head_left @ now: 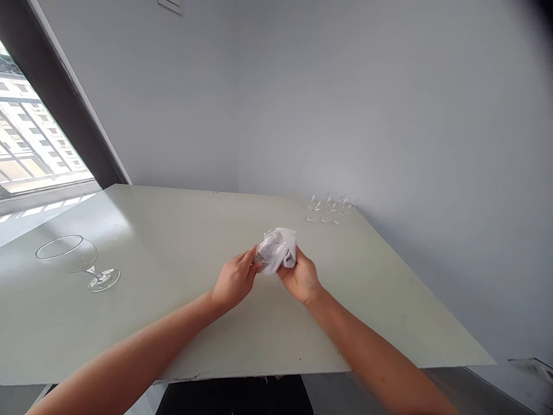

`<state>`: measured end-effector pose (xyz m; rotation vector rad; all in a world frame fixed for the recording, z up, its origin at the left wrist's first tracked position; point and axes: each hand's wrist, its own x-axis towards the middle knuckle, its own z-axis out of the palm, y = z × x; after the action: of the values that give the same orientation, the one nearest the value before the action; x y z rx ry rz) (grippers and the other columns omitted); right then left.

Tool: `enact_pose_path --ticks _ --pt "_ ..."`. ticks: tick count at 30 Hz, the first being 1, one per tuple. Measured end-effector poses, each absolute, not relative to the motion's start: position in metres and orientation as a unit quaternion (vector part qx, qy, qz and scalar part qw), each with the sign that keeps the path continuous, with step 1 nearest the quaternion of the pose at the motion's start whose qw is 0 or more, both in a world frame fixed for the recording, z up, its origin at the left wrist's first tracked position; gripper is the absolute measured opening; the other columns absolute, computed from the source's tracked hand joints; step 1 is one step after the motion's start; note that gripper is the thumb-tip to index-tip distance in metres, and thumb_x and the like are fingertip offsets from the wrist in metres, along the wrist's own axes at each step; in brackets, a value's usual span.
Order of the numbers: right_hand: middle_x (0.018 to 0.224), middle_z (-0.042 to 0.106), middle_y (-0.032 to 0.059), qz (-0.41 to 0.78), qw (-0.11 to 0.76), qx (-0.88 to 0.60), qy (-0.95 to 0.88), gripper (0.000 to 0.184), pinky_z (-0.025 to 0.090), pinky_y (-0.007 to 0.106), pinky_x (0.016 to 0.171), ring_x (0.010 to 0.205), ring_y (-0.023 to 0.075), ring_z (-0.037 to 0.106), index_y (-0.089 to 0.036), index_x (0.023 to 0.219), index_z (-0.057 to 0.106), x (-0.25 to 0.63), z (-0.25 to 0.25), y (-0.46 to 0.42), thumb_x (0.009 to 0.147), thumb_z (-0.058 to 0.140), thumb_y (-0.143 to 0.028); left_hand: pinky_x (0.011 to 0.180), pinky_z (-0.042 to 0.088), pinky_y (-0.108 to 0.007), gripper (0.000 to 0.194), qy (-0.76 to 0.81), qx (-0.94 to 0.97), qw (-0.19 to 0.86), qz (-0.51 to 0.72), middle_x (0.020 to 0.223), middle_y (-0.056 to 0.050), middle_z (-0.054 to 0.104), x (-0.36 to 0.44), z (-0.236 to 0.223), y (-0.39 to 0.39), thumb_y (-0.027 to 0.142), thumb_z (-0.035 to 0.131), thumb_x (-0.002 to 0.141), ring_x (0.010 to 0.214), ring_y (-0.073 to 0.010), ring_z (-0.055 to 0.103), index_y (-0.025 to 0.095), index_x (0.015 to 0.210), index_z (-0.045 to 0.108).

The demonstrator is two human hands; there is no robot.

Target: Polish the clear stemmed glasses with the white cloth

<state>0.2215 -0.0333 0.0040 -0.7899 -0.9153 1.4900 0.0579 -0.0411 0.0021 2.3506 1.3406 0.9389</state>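
Observation:
Above the middle of the table, my left hand is closed on a clear glass, of which only a part shows. A white cloth is bunched against the glass and hides much of it. Closed round the cloth from the other side is my right hand. Whether the cloth is inside the bowl or only around it, I cannot tell. To the left stands a large stemmed wine glass, upright and apart from my hands.
Several stemmed glasses stand in a group near the far right edge of the pale table. The grey wall rises behind them. A window is at the far left. The table's near edge lies beneath my forearms.

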Motion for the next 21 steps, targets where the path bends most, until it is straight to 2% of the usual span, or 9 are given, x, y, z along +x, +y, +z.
enact_pose_path --ticks 3,6,9,12,14,15,19,21 --pt "0.103 0.058 0.0007 0.653 0.561 -0.307 -0.405 0.026 0.045 0.031 0.079 0.095 0.0173 0.053 -0.025 0.098 0.056 0.201 -0.001 -0.048 0.083 0.040 -0.040 0.065 0.041 -0.027 0.026 0.477 0.783 0.128 0.379 0.102 -0.009 0.049 0.062 0.004 -0.042 0.024 0.031 0.087 0.078 -0.0157 0.050 0.021 0.106 0.048" --pt "0.104 0.057 0.0007 0.654 0.553 -0.307 -0.416 0.024 0.041 0.032 0.086 0.100 0.0171 0.050 -0.025 0.097 0.057 0.190 -0.012 -0.057 0.081 0.045 -0.040 0.079 0.041 -0.035 0.038 0.467 0.785 0.075 0.399 0.127 -0.014 0.032 0.066 -0.001 -0.044 0.011 0.032 0.081 0.098 -0.0196 0.045 0.019 0.117 0.040" --pt "0.102 0.058 0.0005 0.640 0.549 -0.311 -0.437 0.022 0.039 0.031 0.089 0.101 0.0165 0.049 -0.026 0.095 0.058 0.188 -0.021 -0.058 0.078 0.052 -0.040 0.088 0.035 -0.043 0.049 0.478 0.791 0.019 0.382 0.135 -0.016 0.026 0.070 -0.006 -0.049 0.004 0.034 0.076 0.110 -0.0250 0.039 0.016 0.123 0.036" --pt "0.094 0.060 0.0011 0.644 0.533 -0.321 -0.445 0.021 0.042 0.030 0.081 0.093 0.0168 0.052 -0.025 0.091 0.059 0.191 -0.020 -0.054 0.073 0.059 -0.038 0.095 0.026 -0.049 0.052 0.474 0.795 0.020 0.378 0.140 -0.013 0.024 0.071 -0.006 -0.055 0.005 0.035 0.076 0.123 -0.0293 0.027 0.018 0.126 0.036" --pt "0.083 0.061 0.0010 0.662 0.513 -0.335 -0.431 0.021 0.044 0.028 0.071 0.082 0.0163 0.054 -0.023 0.084 0.060 0.196 -0.015 -0.051 0.068 0.065 -0.036 0.099 0.020 -0.049 0.053 0.444 0.804 0.094 0.383 0.140 -0.011 0.026 0.070 -0.002 -0.055 0.010 0.040 0.077 0.127 -0.0291 0.021 0.019 0.129 0.034" --pt "0.078 0.061 0.0008 0.679 0.500 -0.342 -0.415 0.021 0.044 0.027 0.066 0.075 0.0158 0.055 -0.022 0.080 0.060 0.199 -0.012 -0.049 0.065 0.067 -0.034 0.100 0.020 -0.048 0.054 0.426 0.805 0.164 0.379 0.139 -0.011 0.028 0.067 0.001 -0.054 0.015 0.044 0.077 0.127 -0.0287 0.022 0.020 0.129 0.035" --pt "0.065 0.058 0.0002 0.775 0.433 -0.328 -0.324 0.024 0.042 0.025 0.052 0.058 0.0134 0.053 -0.018 0.076 0.060 0.209 -0.005 -0.045 0.060 0.069 -0.033 0.096 0.031 -0.041 0.048 0.355 0.678 0.537 0.356 0.130 -0.011 0.043 0.054 0.013 -0.042 0.037 0.046 0.080 0.117 -0.0263 0.041 0.019 0.125 0.042" --pt "0.064 0.057 0.0001 0.815 0.383 -0.304 -0.310 0.026 0.040 0.024 0.051 0.056 0.0126 0.052 -0.017 0.075 0.060 0.211 -0.006 -0.047 0.056 0.071 -0.031 0.093 0.034 -0.039 0.053 0.318 0.579 0.654 0.370 0.121 -0.012 0.052 0.049 0.017 -0.037 0.042 0.047 0.080 0.111 -0.0247 0.047 0.019 0.127 0.039"
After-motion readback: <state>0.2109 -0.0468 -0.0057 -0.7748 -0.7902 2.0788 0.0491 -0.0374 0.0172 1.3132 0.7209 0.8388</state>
